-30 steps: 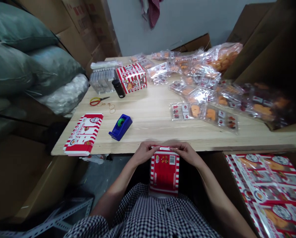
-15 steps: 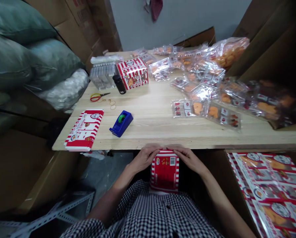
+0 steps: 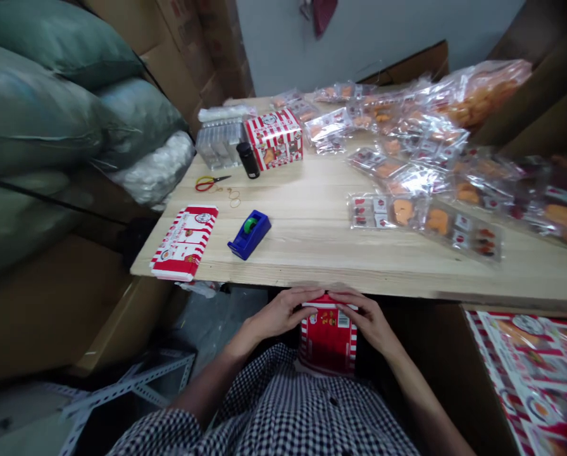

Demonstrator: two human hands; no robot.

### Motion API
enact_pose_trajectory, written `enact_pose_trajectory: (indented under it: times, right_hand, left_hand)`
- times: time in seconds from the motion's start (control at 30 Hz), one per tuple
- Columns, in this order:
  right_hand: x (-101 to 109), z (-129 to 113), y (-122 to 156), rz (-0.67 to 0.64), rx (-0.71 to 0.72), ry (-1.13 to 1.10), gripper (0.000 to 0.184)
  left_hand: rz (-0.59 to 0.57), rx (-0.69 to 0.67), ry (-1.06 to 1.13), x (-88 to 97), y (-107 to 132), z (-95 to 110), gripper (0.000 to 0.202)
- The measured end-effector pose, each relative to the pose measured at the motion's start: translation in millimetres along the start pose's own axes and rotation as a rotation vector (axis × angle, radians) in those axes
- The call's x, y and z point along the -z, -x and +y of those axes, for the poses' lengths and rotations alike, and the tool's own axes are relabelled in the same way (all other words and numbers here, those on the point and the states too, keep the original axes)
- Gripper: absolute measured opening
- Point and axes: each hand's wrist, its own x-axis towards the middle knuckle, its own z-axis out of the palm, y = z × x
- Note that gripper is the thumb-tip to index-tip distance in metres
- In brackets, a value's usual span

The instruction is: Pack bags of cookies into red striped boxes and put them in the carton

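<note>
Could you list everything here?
Pack: one, red-white, held
Table: one, pale, ahead
Tape dispenser: one, blue, table
Sheets: stack, red-white, table left
Scissors: one, red-yellow, behind sheets
Bands: few, tan, beside scissors
Box: one, red-white, table back
Bottle: one, black, beside box
Trays: stack, clear, beside box
Packets: many, clear, right
Bag: one, clear, behind packets
Printed packs: several, red-white, lower right
Sacks: several, green-white, left
Cartons: several, brown, around
Rack: one, grey, lower left
Cloth: one, red, back
Shirt: one, black-white, worn
Hands: two, bare, on pack
</note>
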Motion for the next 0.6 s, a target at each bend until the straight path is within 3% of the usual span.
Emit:
enact_pose_trajectory:
  times: [0.07,0.17,0.2,0.27,0.37,0.47,0.6]
  right_hand:
    - [0.5,-1.8,-2.9,0.043,-0.005,0.011,0.022]
    - [7.1,-7.5,-3.4,0.09,-0.014,0.026,0.022]
    - [9.6,-10.0,-2.8,0.096,-0.015,0.027,0.022]
    - [13.5,-15.6,-1.1,0.105,-0.01,0.027,0.023]
    - [18.0,-23.9,2.5,0.116,0.007,0.045,0.023]
    - [24.9,-33.9,6.4,0.167,0.031,0.077,0.023]
    - [34.1,-61.4,6.6,0.382,0.114,0.046,0.022]
  left_hand:
    - [0.224,0.021,-0.05,23.5,-1.2,-3.7,0.042]
    - [0.84,0.148,-0.198,77.2,-1.4,-19.7,0.032]
    - [0.976,0.223,-0.236,96.6,-0.9,-26.9,0.028]
    - [1.008,0.353,-0.22,130.7,0.7,-41.6,0.02]
    - [0.901,0.433,-0.128,160.7,2.4,-57.3,0.019]
    - [0.831,0.462,-0.027,168.8,2.5,-62.1,0.022]
    - [0.816,0.458,0.093,169.0,1.6,-59.8,0.026]
